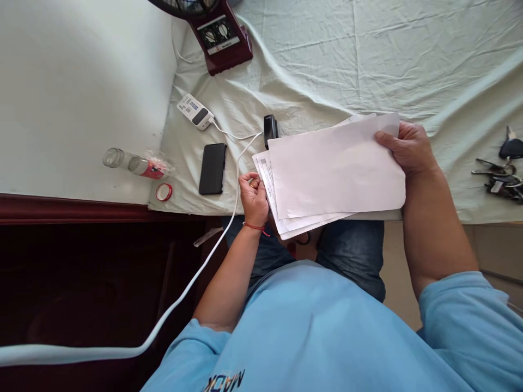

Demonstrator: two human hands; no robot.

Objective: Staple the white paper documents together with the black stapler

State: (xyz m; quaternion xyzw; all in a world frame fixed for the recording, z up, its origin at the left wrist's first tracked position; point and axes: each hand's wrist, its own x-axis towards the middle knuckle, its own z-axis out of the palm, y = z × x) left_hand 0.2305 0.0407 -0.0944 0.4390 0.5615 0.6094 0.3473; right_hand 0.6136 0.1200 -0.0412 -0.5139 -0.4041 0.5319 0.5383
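tabletop (310,49) draped in creased pale green cloth (408,71), maroon fan (223,41), white corded device (196,111), black phone (212,169), keys (504,182)

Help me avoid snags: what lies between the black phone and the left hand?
In the head view, the white cable runs between the black phone and the left hand.

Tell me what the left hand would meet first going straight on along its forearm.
Likely the papers, at their upper left corner; the black device lies beyond, though depth is unclear.
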